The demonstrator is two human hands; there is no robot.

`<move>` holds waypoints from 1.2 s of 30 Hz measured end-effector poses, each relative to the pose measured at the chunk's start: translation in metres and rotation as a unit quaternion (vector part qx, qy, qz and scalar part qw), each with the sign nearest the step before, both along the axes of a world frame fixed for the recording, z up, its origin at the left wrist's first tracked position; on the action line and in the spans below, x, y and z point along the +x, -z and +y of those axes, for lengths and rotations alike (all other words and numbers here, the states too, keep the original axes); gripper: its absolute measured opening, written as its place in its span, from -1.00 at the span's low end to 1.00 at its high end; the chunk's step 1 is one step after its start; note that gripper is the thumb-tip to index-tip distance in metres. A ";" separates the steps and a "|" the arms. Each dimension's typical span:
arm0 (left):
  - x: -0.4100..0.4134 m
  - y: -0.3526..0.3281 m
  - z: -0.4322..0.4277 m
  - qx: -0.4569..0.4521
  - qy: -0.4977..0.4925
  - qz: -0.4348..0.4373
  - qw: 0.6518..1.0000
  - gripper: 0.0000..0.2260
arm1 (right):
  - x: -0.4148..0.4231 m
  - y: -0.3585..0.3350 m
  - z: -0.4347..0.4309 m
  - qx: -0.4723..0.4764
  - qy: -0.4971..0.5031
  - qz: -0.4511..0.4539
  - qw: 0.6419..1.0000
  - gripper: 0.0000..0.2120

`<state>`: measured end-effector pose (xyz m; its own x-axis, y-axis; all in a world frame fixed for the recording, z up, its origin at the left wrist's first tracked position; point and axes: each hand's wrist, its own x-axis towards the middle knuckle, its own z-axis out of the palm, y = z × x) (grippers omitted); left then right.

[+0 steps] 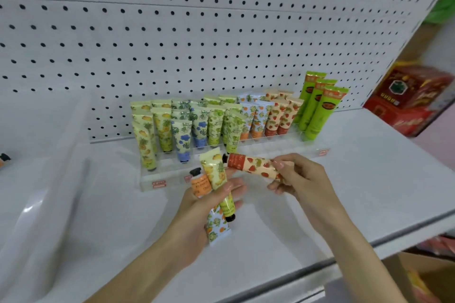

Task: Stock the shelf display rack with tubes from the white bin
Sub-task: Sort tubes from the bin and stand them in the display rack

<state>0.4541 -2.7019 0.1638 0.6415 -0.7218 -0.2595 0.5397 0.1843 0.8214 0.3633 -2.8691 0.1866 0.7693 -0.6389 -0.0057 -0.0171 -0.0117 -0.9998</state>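
Illegibly labelled: right hand (301, 178) pinches strawberry tube (251, 166); left hand (197, 219) grips tubes (216, 176).

Rack (246, 149) – clear glossy plastic; shelf (369, 167) matt white (smooth).

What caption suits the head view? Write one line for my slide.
Right hand pinches a strawberry tube while left hand grips two tubes before the clear rack.
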 end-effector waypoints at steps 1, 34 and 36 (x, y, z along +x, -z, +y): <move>0.000 0.000 -0.006 -0.004 0.003 0.002 1.000 -0.68 | -0.003 -0.002 -0.010 0.009 0.021 -0.011 1.000 -0.90; 0.010 0.006 -0.070 0.050 0.055 -0.006 0.997 -0.76 | 0.070 0.008 -0.117 -0.184 0.063 -0.089 0.977 -0.83; 0.010 0.006 -0.070 0.053 0.056 -0.002 0.997 -0.77 | 0.071 0.012 -0.118 -0.176 0.051 -0.077 0.980 -0.85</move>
